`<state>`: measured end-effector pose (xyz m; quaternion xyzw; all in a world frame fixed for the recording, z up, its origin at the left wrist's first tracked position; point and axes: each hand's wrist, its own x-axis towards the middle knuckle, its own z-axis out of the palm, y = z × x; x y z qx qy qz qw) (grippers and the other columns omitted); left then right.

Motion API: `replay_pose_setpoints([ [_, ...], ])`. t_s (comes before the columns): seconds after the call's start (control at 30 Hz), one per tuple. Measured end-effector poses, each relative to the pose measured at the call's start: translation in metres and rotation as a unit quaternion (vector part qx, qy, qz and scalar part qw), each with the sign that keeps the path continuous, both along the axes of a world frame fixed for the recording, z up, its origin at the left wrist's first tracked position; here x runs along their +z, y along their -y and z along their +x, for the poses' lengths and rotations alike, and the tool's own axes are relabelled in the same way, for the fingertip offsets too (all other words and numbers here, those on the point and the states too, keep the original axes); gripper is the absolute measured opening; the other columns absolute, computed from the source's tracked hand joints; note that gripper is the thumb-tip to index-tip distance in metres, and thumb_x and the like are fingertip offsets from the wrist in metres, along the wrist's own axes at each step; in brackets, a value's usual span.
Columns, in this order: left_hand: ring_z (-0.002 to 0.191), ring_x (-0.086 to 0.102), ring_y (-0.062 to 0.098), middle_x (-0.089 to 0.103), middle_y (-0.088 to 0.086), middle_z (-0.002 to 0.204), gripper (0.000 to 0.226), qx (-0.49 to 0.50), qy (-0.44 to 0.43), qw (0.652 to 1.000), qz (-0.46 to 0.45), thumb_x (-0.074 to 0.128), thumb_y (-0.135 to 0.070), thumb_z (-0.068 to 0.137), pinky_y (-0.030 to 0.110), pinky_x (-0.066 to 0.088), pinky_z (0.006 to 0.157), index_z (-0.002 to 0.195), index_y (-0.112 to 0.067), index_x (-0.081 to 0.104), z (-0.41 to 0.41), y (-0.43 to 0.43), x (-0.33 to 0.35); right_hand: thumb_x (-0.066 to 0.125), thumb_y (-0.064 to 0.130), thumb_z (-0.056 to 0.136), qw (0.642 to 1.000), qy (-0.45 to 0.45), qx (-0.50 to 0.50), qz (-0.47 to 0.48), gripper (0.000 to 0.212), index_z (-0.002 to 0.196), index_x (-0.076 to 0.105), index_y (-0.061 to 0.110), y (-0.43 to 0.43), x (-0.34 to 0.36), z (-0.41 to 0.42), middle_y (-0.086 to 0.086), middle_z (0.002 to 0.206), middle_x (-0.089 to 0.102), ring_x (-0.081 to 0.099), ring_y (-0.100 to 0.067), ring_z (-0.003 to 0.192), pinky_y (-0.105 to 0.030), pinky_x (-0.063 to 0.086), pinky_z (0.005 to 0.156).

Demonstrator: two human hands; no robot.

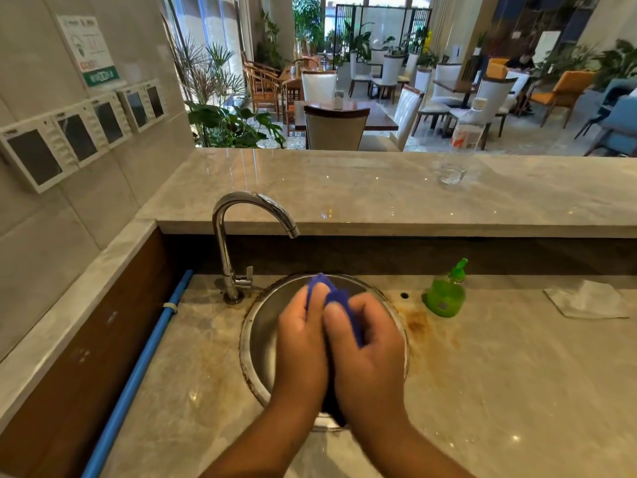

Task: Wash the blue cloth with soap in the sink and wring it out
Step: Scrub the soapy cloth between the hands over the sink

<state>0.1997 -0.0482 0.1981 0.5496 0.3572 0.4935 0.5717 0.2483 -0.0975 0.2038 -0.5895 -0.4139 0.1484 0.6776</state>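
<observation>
Both my hands are together over the round steel sink point(262, 326), bunching the blue cloth point(336, 298) between them. My left hand point(301, 336) grips the cloth's left part, and a blue corner sticks up past its fingers. My right hand point(367, 346) grips the rest, with a blue strip running down along its fingers. Most of the cloth is hidden inside the two hands. The chrome tap point(241, 232) stands at the sink's back left, and no water is visible from its spout. A green soap dispenser point(446, 293) stands to the right of the sink.
A raised marble ledge point(344, 194) runs behind the sink and carries a clear plastic bottle point(463, 139). A white folded cloth point(586, 300) lies on the counter at the right. A blue pipe point(144, 367) runs along the left wall. Rust stains surround the sink rim.
</observation>
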Motion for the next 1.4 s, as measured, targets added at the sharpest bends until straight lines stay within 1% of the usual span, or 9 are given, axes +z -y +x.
replay_pose_setpoints([
  [0.17,0.060,0.061,0.014,0.066,0.007,0.071,0.036,-0.019,-0.010,0.999,0.024,0.047,-0.044,0.092,0.023,0.051,0.053,0.089,-0.013,0.065,0.002,0.015,0.003,0.060,0.017,0.097,0.998,-0.033,-0.055,0.007,0.021,0.076,0.058,0.015,-0.011,0.001,0.018,0.000,0.065,0.059,0.053,-0.008,0.055,-0.019,0.046,0.054],
  [0.3,0.057,0.054,0.016,0.057,0.001,0.063,0.039,0.016,0.010,1.000,0.020,0.046,-0.045,0.097,0.024,0.046,0.050,0.085,-0.011,0.059,0.003,-0.002,0.009,0.062,0.033,0.091,1.000,0.007,-0.004,0.011,0.019,0.075,0.057,0.026,0.007,0.001,-0.003,0.008,0.066,0.061,0.056,-0.009,0.059,-0.013,0.044,0.053],
  [0.47,0.058,0.058,0.008,0.065,0.000,0.070,0.042,-0.043,-0.023,0.997,0.064,0.050,-0.062,0.093,0.022,0.049,0.052,0.088,-0.023,0.065,0.007,0.033,0.009,0.055,0.018,0.100,0.996,-0.026,-0.077,0.025,0.020,0.081,0.057,0.013,-0.020,0.003,0.038,0.002,0.066,0.059,0.054,-0.007,0.056,-0.017,0.045,0.053],
  [0.6,0.051,0.051,0.005,0.057,-0.004,0.060,0.035,0.016,-0.002,0.998,0.063,0.047,-0.038,0.098,0.015,0.044,0.047,0.082,-0.009,0.058,0.008,0.000,0.017,0.058,0.035,0.094,1.000,0.001,-0.020,0.012,0.021,0.078,0.057,0.020,0.008,-0.001,0.006,0.008,0.070,0.062,0.058,-0.009,0.060,-0.014,0.046,0.054],
  [0.8,0.057,0.059,0.004,0.067,-0.005,0.068,0.033,-0.037,-0.029,0.998,0.043,0.045,-0.045,0.091,0.018,0.049,0.052,0.089,-0.020,0.065,0.011,0.031,0.005,0.054,0.017,0.100,0.997,-0.020,-0.075,0.026,0.022,0.078,0.056,0.012,-0.019,0.006,0.039,0.000,0.065,0.057,0.052,-0.007,0.056,-0.017,0.043,0.053],
  [0.97,0.054,0.052,0.012,0.055,-0.001,0.060,0.039,0.009,0.006,1.000,0.029,0.046,-0.045,0.095,0.023,0.045,0.049,0.080,-0.011,0.058,0.005,0.001,0.014,0.060,0.033,0.091,0.999,0.028,0.020,0.009,0.019,0.076,0.055,0.022,0.009,0.003,0.003,0.009,0.068,0.059,0.055,-0.007,0.060,-0.012,0.043,0.054],
  [1.1,0.061,0.062,0.010,0.069,0.002,0.071,0.035,-0.044,-0.004,0.999,0.013,0.047,-0.047,0.088,0.021,0.051,0.054,0.088,-0.018,0.067,0.008,0.032,0.016,0.055,0.016,0.099,0.998,-0.020,-0.055,0.019,0.021,0.079,0.055,0.013,-0.018,0.012,0.041,0.003,0.066,0.058,0.052,-0.006,0.057,-0.017,0.044,0.055],
  [1.27,0.056,0.049,0.022,0.053,0.010,0.063,0.047,0.004,0.011,1.000,0.027,0.047,-0.046,0.095,0.028,0.043,0.050,0.081,-0.002,0.057,0.005,0.002,0.026,0.059,0.019,0.097,0.999,-0.028,0.024,0.006,0.024,0.073,0.055,0.017,0.016,0.015,0.004,0.010,0.062,0.058,0.052,-0.003,0.055,-0.011,0.041,0.051],
  [1.4,0.059,0.054,0.017,0.062,0.007,0.067,0.046,-0.065,0.007,0.998,0.024,0.046,-0.046,0.091,0.026,0.046,0.052,0.087,-0.003,0.062,0.010,0.025,0.022,0.055,0.021,0.099,0.997,-0.046,-0.042,0.034,0.024,0.077,0.056,0.011,-0.003,0.031,0.034,-0.007,0.065,0.055,0.051,-0.019,0.054,-0.025,0.044,0.049],
])
